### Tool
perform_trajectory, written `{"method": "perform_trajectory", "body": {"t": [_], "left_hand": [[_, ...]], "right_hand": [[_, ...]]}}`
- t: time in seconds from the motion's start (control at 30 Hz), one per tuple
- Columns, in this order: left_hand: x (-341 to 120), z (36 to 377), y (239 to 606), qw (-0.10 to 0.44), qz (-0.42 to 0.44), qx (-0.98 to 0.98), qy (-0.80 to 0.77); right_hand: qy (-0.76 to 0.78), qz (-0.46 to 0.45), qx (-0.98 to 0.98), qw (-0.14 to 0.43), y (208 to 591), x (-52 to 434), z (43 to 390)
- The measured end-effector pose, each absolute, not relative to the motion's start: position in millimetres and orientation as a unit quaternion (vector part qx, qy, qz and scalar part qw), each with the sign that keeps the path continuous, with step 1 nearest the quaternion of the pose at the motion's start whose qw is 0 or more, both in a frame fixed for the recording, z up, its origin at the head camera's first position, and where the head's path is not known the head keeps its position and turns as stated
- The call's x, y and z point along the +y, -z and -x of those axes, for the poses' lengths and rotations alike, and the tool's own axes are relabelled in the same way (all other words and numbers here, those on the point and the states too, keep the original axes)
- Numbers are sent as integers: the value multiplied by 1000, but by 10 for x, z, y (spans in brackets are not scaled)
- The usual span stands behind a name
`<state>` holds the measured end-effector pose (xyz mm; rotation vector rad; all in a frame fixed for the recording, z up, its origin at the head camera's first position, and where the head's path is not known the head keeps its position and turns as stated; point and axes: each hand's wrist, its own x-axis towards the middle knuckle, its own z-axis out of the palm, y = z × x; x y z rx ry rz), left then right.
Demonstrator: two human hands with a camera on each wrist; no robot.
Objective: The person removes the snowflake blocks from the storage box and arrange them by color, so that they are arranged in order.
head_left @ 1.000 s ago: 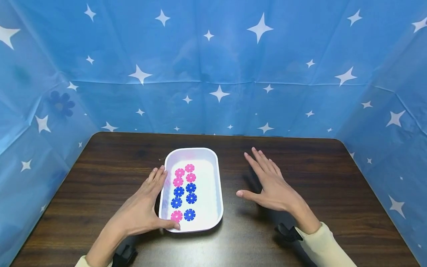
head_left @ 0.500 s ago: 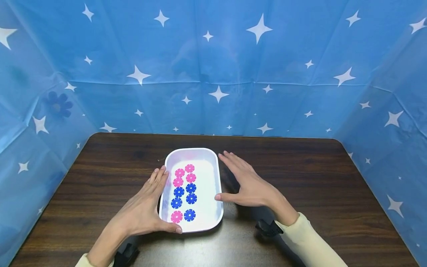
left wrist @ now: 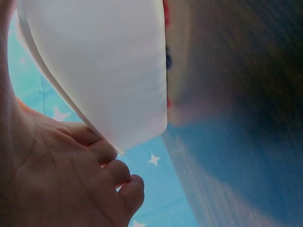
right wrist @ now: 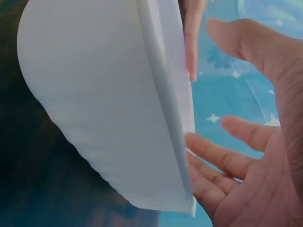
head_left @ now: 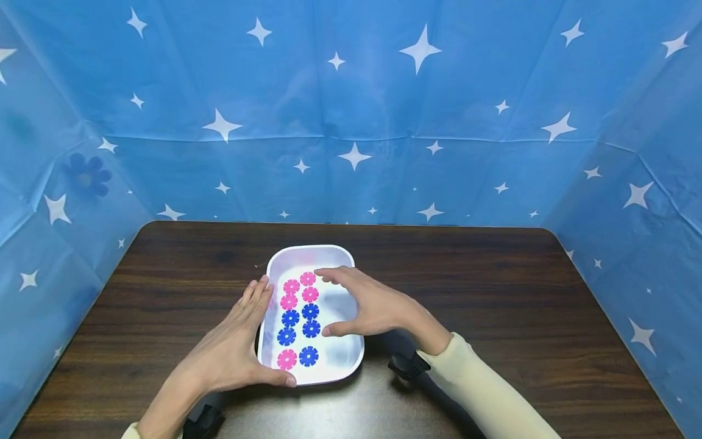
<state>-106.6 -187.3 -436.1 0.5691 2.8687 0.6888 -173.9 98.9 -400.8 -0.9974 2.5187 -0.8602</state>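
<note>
A white tray with rounded corners stands on the table, holding several flat notched snowflake discs in two columns. Pink discs lie at the far end, blue discs in the middle. At the near end one pink disc lies beside a blue one. My left hand holds the tray's left side, thumb on the near rim and fingertips at the left rim; the left wrist view shows those fingers against the tray wall. Over the tray's right half hovers my right hand, thumb and fingers spread, pinching nothing.
The dark wooden table extends around the tray on every side. Behind it and at both sides hangs a blue cloth with white stars. Black wrist straps sit by the cream sleeves.
My right hand has moved left from beside the tray to above its right half. The left hand has kept its place on the tray, and the discs lie as before.
</note>
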Motion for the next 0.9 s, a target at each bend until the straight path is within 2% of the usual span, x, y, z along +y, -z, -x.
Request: {"method": "perform_trajectory", "body": {"t": [0.37,0.9], "left_hand": [[-1872,1066,4351,73,-186,952,-232],[-1890,1054,4366,69,-189,951,-236]], "right_hand": [[259,403,857,191,4104,761,1892],[105,410,896,138,4299,543,1890]]}}
